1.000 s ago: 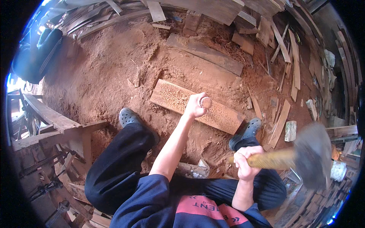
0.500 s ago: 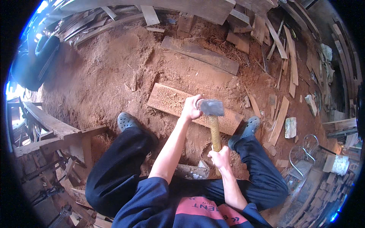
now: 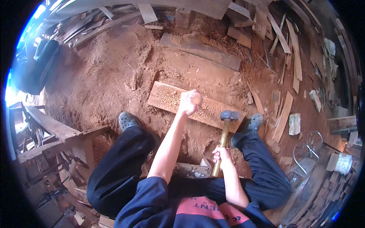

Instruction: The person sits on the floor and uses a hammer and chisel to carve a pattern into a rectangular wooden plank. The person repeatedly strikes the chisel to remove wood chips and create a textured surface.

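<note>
My left hand [image 3: 188,104] is closed above the middle of a wooden board [image 3: 216,121], around an upright round-ended handle [image 3: 196,100], light brown on top. The lower part of that tool is hidden by the hand, and it is slightly blurred. In my right hand [image 3: 223,156] is a hammer [image 3: 225,133] with a dark metal head and a yellowish handle. Its head hangs over the board's right part, apart from my left hand. Dense small pits or carved marks cover much of the board's left part. The board lies aslant on the ground between my feet.
Reddish sawdust-like ground surrounds the board. Beyond lies a long dusty plank [image 3: 201,51]. Loose wood strips [image 3: 283,114], a whitish block [image 3: 294,124] and a wire basket [image 3: 310,146] are at right. A wooden frame [image 3: 57,127] stands at left. Dark clothing of a person [image 3: 36,70] shows at far left.
The hammer head has moved right and slightly down, away from my left hand, uncovering the round handle end. My right hand has shifted slightly right. My left hand stays over the board.
</note>
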A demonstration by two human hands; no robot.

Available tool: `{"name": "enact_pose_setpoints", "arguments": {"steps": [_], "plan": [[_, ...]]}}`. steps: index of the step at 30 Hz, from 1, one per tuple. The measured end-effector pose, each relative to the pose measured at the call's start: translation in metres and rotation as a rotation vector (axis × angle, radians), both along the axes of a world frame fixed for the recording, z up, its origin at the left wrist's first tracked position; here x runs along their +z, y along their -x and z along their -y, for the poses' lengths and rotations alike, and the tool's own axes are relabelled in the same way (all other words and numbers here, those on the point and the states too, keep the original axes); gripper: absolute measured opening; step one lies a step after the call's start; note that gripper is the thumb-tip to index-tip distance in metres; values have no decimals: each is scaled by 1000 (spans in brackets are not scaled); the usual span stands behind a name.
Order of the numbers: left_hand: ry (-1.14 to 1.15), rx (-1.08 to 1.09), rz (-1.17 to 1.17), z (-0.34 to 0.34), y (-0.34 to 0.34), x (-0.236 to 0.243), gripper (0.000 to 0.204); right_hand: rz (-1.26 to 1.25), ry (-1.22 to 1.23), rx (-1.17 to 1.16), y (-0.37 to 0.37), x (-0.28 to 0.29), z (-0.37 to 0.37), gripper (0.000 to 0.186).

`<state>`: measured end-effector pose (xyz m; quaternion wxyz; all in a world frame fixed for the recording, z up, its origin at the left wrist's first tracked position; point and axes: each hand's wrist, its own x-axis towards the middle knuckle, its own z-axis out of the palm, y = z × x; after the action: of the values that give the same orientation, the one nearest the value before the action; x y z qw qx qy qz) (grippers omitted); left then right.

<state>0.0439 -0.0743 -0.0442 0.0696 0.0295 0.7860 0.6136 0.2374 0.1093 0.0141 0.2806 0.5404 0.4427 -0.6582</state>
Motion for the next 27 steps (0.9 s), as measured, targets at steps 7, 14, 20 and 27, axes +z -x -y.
{"name": "enact_pose_setpoints", "arguments": {"steps": [7,14,20,27], "plan": [[-888,163,63,44,15,-19,23,16,182,-101,0,-8,-2,27],[-426,180,-283,27,0,-15,19,25,97,-12,0,-16,14,18],[-56,68,-225,-15,-14,15,16,-10,46,-14,-5,-29,10,16],[-758,427,63,26,9,-5,21,2,178,-12,-8,-29,-1,24]]}}
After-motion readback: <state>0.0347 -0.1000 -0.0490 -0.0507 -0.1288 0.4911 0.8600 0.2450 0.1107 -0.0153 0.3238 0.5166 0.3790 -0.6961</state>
